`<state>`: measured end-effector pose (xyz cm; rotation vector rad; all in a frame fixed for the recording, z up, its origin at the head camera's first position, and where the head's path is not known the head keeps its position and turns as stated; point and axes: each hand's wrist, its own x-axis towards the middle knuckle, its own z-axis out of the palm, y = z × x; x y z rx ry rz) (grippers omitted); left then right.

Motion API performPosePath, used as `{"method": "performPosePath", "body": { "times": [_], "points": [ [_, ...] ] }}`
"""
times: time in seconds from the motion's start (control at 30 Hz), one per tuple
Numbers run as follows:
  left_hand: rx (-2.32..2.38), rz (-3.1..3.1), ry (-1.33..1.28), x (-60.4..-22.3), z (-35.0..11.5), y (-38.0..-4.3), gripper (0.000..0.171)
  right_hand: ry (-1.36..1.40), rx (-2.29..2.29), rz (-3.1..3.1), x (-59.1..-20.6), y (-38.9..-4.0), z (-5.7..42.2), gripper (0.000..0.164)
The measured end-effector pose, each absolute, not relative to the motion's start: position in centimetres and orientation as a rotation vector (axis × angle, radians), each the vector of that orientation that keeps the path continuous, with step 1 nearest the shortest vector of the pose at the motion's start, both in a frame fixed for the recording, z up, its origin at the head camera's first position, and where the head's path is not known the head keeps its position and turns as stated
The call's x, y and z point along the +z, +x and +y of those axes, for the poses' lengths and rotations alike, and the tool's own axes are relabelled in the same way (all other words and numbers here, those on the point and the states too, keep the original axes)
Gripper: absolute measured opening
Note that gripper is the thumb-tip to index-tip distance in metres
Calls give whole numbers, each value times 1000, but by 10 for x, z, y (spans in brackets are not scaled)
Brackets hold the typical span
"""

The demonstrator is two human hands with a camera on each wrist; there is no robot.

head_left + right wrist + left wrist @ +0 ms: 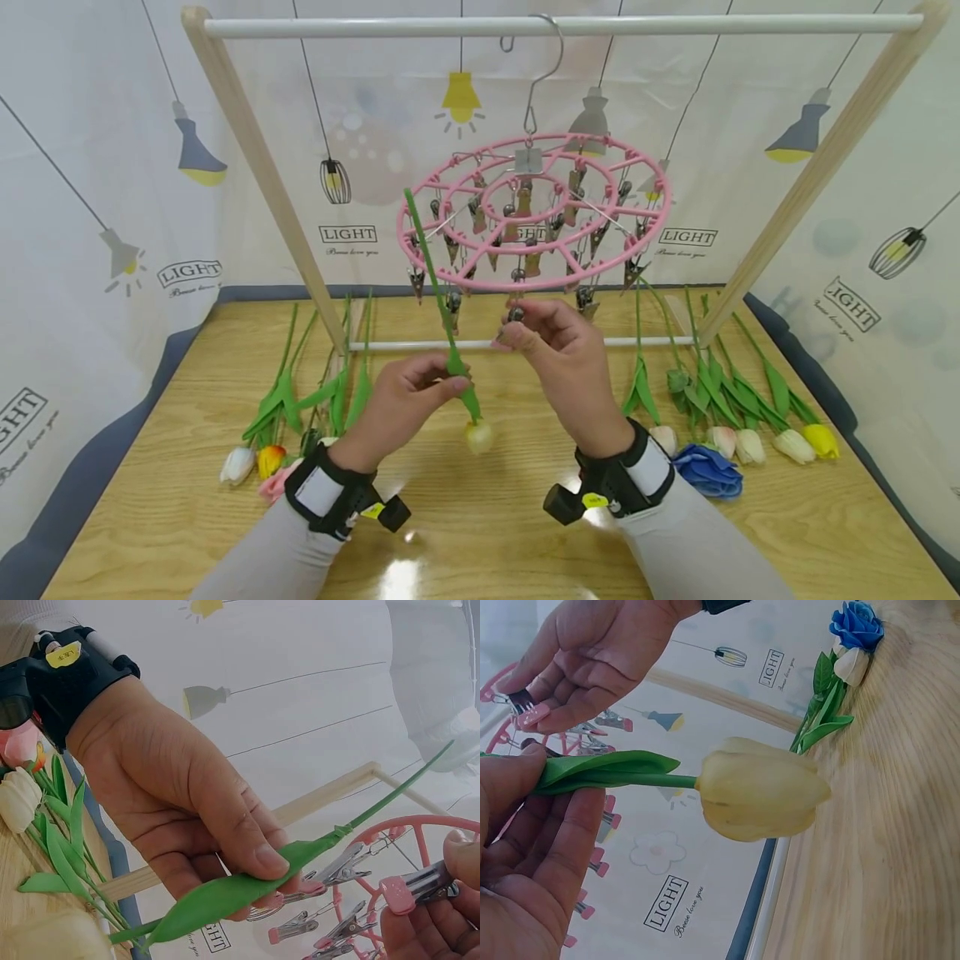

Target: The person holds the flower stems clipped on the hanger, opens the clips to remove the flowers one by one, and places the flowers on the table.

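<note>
My left hand (401, 404) pinches the green stem of a pale yellow artificial tulip (478, 436) by its leaves, bloom hanging down and stem pointing up. In the left wrist view the yellow bloom (761, 791) fills the middle. To its right, my right hand (566, 367) grips a metal clip (420, 889) with pink tips between thumb and fingers. That clip hangs at the near edge of a round pink drying rack (532, 283), which carries many such clips. The tulip's upper stem passes in front of the rack's left rim, and its leaf (217, 904) lies under my left thumb.
A white rod (375, 27) on a wooden frame (262, 167) bears the rack by a metal hook (558, 50). Artificial flowers lie on the wooden table (480, 533) at both sides, including a white tulip (237, 465), a blue rose (708, 472) and a yellow tulip (821, 440).
</note>
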<state>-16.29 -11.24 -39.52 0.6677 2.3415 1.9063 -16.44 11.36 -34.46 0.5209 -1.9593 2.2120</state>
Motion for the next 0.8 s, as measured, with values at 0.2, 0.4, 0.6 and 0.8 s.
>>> {"method": "performPosePath", "body": {
  "times": [0.2,0.4,0.6,0.8],
  "points": [
    [1989,2318,620,-395,-123,-164,15,553,2212,-1981,-344,-164,113,31],
    [1987,2369,483,-399,-139,-170,20,555,2195,-2007,-345,-164,113,32],
    [1988,2386,227,-401,-153,-176,31,546,2183,-2033,-347,-165,114,31],
    [1853,2474,61,-406,-168,-185,30,550,2171,-2042,-347,-165,113,31]
  ]
}}
